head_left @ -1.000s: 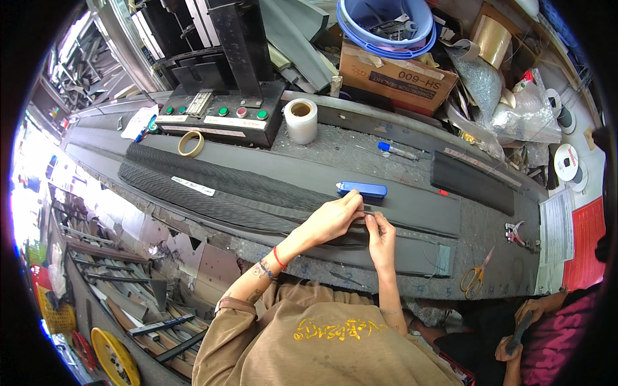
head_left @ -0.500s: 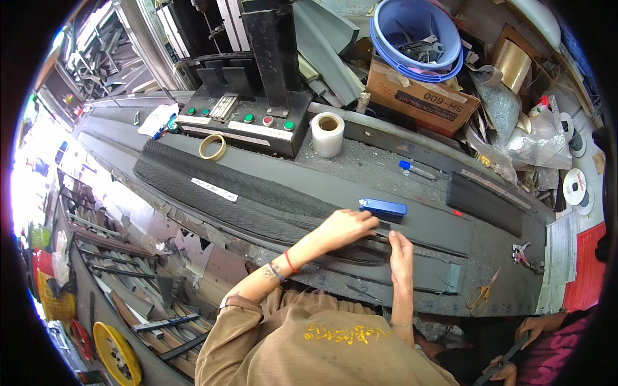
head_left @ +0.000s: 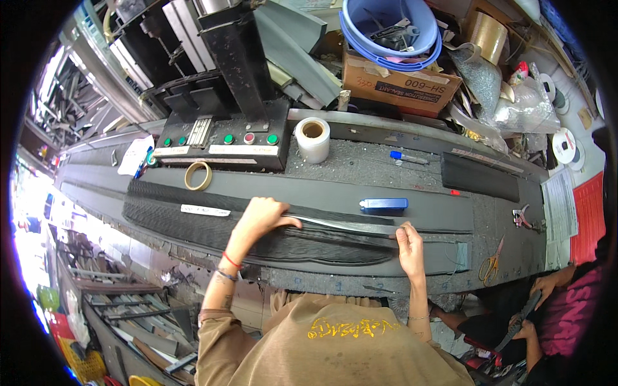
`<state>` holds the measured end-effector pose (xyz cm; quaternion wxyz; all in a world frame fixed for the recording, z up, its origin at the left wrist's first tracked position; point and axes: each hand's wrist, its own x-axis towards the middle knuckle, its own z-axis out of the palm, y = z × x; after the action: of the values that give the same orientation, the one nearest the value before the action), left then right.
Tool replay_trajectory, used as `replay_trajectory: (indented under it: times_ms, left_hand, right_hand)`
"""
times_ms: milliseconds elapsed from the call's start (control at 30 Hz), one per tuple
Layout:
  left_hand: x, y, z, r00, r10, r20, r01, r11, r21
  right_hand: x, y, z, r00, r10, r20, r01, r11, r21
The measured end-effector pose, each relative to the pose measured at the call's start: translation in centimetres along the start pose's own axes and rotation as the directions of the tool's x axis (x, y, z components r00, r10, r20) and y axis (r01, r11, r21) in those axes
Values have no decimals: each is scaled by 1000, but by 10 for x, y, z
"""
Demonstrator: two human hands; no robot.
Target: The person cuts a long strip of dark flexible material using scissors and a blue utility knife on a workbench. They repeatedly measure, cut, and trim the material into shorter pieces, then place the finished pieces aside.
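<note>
Black pleated mesh (head_left: pixel 322 251) lies folded lengthwise along the bench, a white label (head_left: pixel 205 210) on its left part. A thin, shiny grey strip (head_left: pixel 347 227) runs along the mesh between my hands. My left hand (head_left: pixel 259 217) is at the strip's left end, fingers curled over it and thumb pointing right. My right hand (head_left: pixel 410 248) pinches the strip's right end between thumb and fingers. Just beyond the strip, near my right hand, lies a blue cutter-like tool (head_left: pixel 384 204), touched by neither hand.
Behind the mesh are a tape roll (head_left: pixel 197 175), a black machine with buttons (head_left: pixel 219 145), a plastic film roll (head_left: pixel 313 141) and a blue marker (head_left: pixel 409 157). Scissors (head_left: pixel 492 264) and pink-handled pliers (head_left: pixel 521 217) lie right. Another person's hands (head_left: pixel 531 321) hold a dark strip, lower right.
My hands have moved apart: the left slid leftward along the mesh, the right stayed near the right end. The shiny grey strip now shows stretched between them. The view has shifted slightly.
</note>
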<state>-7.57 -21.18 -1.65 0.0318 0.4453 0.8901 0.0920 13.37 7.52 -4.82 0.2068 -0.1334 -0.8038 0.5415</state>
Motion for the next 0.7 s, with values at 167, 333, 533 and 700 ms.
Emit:
replay_trajectory:
  times_ms: [167, 333, 533, 700]
  left_hand:
    - [43, 98, 43, 979, 131, -159, -149, 983, -106]
    - [49, 126, 58, 983, 151, -107, -183, 876, -446]
    - [47, 119, 62, 991, 133, -5, -104, 751, -652]
    - [44, 119, 70, 977, 201, -64, -198, 771, -605]
  right_hand:
    - [5, 1, 0, 999, -31, 14, 32, 991, -127]
    - [12, -21, -11, 987, 88, 132, -56, 970, -235]
    - [49, -46, -16, 960, -248, 129, 271, 715, -644]
    - [89, -21, 5, 873, 135, 469, 297, 615, -730]
